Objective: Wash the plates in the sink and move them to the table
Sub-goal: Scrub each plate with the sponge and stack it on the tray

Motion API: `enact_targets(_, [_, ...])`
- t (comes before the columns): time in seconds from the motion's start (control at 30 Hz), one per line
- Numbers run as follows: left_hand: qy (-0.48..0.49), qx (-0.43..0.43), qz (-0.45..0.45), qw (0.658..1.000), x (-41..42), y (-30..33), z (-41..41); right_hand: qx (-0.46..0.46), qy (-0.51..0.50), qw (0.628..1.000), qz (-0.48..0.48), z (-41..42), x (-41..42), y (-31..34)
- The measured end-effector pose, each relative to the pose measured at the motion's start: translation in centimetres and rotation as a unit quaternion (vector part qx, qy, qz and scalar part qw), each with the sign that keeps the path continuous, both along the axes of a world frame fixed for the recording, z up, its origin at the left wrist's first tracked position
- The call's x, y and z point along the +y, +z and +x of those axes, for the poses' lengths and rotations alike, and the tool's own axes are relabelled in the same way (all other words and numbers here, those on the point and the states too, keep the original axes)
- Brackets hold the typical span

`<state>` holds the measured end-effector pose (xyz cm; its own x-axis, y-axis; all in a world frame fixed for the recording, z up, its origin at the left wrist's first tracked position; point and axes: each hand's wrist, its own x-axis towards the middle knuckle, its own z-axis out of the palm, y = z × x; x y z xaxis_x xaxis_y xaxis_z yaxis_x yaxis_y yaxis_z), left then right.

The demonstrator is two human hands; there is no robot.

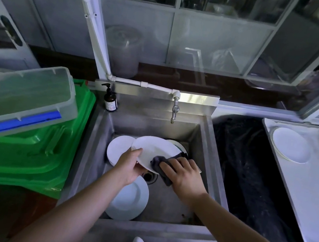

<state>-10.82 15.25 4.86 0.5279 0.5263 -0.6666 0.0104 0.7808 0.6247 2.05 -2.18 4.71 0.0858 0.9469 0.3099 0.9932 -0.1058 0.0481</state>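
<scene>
Scrubbing one white plate above the steel sink: left hand gripping the plate's near-left rim, thumb lying over the top edge and fingers curling underneath; right hand pressing a dark cloth flat against the plate's near-right face, fingers spread over the cloth and not closing round it. Plate tilting, far edge raised toward the tap, near edge dipping toward the drain; no water visibly running. Waiting in the basin: a stack of white plates at the left wall, partly hidden behind the held plate; a single white plate leaning at the near-left corner under the left forearm; a dark-rimmed dish peeking out behind the held plate, kind hard to tell. Lying well to the right, past the black sheet: the metal tray on the table side, already bearing a washed white plate at its far end. Judging the coming transfer: destination lying rightward of the grip, right hand nearer but occupied with the cloth, so probably needing a handover or a cross-body reach; sink's right wall and the raised tray rim standing between. Standing left: soap bottle, green bins, clear box.
</scene>
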Motion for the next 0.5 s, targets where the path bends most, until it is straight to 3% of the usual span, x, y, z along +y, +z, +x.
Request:
enact_targets(0.03, [-0.039, 0.059, 0.088, 0.994, 0.1, -0.3, -0.2, -0.001, 0.005, 1.0, -0.002, 0.3, 0.1, 0.3])
enact_targets(0.1, [-0.153, 0.173, 0.328, 0.916, 0.7, -0.7, -0.7, 0.003, 0.017, 1.0, -0.003, 1.2, 0.2, 0.9])
enact_targets(0.17, [-0.277, 0.162, 0.51, 0.798, 1.8, -1.3, -1.3, 0.003, 0.037, 0.999, -0.021, 2.4, 0.2, 1.6])
enact_targets(0.27, [-0.526, 0.13, 0.615, 0.573, 2.8, -1.2, -1.9, -0.006, 0.071, 0.996, -0.051, 4.4, 0.1, 2.6])
enact_targets(0.3, [-0.556, 0.133, 0.65, 0.5, 2.8, -1.1, -1.8, -0.009, 0.082, 0.995, -0.06, 4.8, 0.1, 2.9])
enact_targets(0.33, [-0.557, 0.128, 0.686, 0.451, 2.6, -0.9, -1.6, -0.013, 0.094, 0.994, -0.063, 5.1, 0.2, 3.1])
enact_targets(0.37, [-0.545, 0.116, 0.705, 0.438, 2.3, -0.7, -1.3, -0.012, 0.106, 0.992, -0.064, 5.4, 0.3, 3.3])
enact_targets(0.4, [-0.53, 0.096, 0.71, 0.454, 2.1, -0.6, -0.8, -0.009, 0.118, 0.991, -0.06, 5.5, 0.4, 3.5])
enact_targets(0.5, [-0.525, 0.071, 0.64, 0.556, 1.2, 0.0, -0.3, 0.01, 0.136, 0.989, -0.055, 5.8, 0.6, 4.1])
